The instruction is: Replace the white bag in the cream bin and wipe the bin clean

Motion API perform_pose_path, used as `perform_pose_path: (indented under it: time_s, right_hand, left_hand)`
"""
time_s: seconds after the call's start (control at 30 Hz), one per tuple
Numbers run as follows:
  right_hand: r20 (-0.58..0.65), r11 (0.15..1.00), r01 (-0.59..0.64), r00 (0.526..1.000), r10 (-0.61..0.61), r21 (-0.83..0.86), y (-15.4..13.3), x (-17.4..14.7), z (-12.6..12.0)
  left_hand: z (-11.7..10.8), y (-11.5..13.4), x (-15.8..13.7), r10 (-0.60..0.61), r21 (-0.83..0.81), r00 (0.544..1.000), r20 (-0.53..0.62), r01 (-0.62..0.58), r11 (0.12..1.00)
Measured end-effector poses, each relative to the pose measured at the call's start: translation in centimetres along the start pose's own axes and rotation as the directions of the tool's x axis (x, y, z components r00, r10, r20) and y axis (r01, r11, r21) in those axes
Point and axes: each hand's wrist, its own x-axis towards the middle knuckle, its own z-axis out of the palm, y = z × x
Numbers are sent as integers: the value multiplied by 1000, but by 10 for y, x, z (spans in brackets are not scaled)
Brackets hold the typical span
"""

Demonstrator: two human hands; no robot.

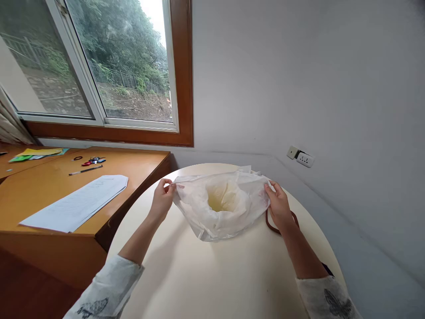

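A thin white plastic bag [195,201] spreads over a pale yellowish round container [221,201], with its middle sunk into the opening. My left hand [162,199] pinches the bag's left edge between thumb and fingers. At the opposite side, my right hand [278,201] grips the right edge, so the film is stretched sideways between both hands. The container's outer wall is hidden under the bag. Beside and partly behind my right wrist lies a brown ring-like band [270,226] on the round cream table [232,274].
An orange-brown desk [139,161] stands to the left, with paper sheets [79,201], a pen [85,170], a small cluster of keys or tools [94,161] and coloured papers [38,153]. A wall with a socket [305,159] rises behind the table.
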Motion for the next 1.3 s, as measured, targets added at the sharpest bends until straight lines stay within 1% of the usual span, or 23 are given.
perform_pose_path:
  time_s: [0.1, 0.2, 0.3, 0.37, 0.43, 0.53, 0.6, 0.63, 0.67, 0.7, 0.73, 0.77, 0.83, 0.87, 0.9, 0.93, 0.97, 1.0, 1.1, 1.17, 1.2, 1.23, 1.3]
  right_hand:
    - [-5, 996, 29, 1000, -29, 84, -10, -4, -5]
    - [-23, 982, 52, 999, -49, 183, -13, -6, -15]
    - [28, 968, 32, 999, -40, 250, -13, -9, -28]
    - [78, 962, 21, 996, -43, 271, -13, -12, -38]
    - [123, 960, 8, 992, -43, 278, -15, -18, -48]
    - [247, 966, -65, 969, 1, 252, -24, -32, -56]
    - [339, 977, -91, 941, 21, 192, -32, -45, -51]
    - [377, 987, -63, 926, 2, 149, -37, -53, -44]
    - [416, 995, 0, 908, -42, 101, -41, -62, -35]
    - [474, 994, 102, 873, -113, 48, -46, -72, -23]
    - [552, 973, 230, 813, -188, -7, -50, -82, -10]
    - [638, 940, 333, 741, -210, -77, -54, -93, 5]
    - [759, 826, 549, 590, -276, -127, -59, -115, 33]
    - [814, 763, 631, 513, -272, -143, -60, -124, 46]
    - [851, 704, 696, 448, -274, -139, -60, -132, 56]
    - [870, 647, 751, 400, -288, -131, -59, -138, 64]
    - [880, 598, 791, 369, -301, -127, -57, -143, 70]
    - [883, 558, 821, 344, -320, -117, -55, -146, 74]
    - [884, 479, 874, 283, -372, -78, -52, -147, 74]
    - [850, 441, 896, 269, -453, -49, -52, -143, 68]
    - [815, 427, 903, 283, -506, -49, -51, -140, 65]
    - [766, 420, 905, 316, -560, -66, -50, -136, 62]
    - [648, 433, 888, 421, -635, -154, -44, -125, 56]
  left_hand:
    - [-11, 13, 1, 48, -150, 999, -21, -50, 987]
    - [-21, 24, -3, 82, -247, 996, -33, -88, 965]
    - [-32, 30, -7, 112, -296, 993, -49, -121, 947]
    - [-40, 32, -9, 125, -306, 992, -13, -123, 944]
    - [-51, 33, -13, 108, -295, 992, 62, -86, 952]
    - [-65, 38, -25, -10, -223, 971, 239, 65, 973]
    - [-65, 46, -39, -109, -124, 922, 373, 166, 978]
    - [-62, 52, -47, -141, -69, 892, 430, 188, 980]
    - [-57, 58, -56, -158, -9, 859, 487, 186, 983]
    - [-49, 63, -65, -163, 43, 825, 541, 167, 985]
    - [-40, 68, -74, -162, 69, 790, 591, 151, 986]
    - [-30, 73, -82, -160, 77, 752, 640, 144, 987]
    - [-11, 78, -97, -152, 64, 692, 706, 151, 986]
    - [-3, 79, -103, -142, 50, 655, 742, 157, 986]
    - [3, 78, -108, -151, 44, 632, 760, 181, 982]
    - [8, 77, -111, -165, 42, 623, 764, 206, 978]
    - [10, 76, -114, -184, 46, 629, 755, 229, 972]
    - [11, 74, -114, -205, 52, 654, 728, 245, 968]
    - [4, 71, -109, -234, 61, 764, 602, 248, 967]
    - [-5, 74, -98, -232, 50, 822, 519, 241, 969]
    - [-10, 77, -92, -229, 40, 844, 485, 240, 970]
    - [-15, 82, -85, -221, 29, 866, 449, 233, 972]
    - [-22, 95, -70, -195, 5, 913, 360, 207, 978]
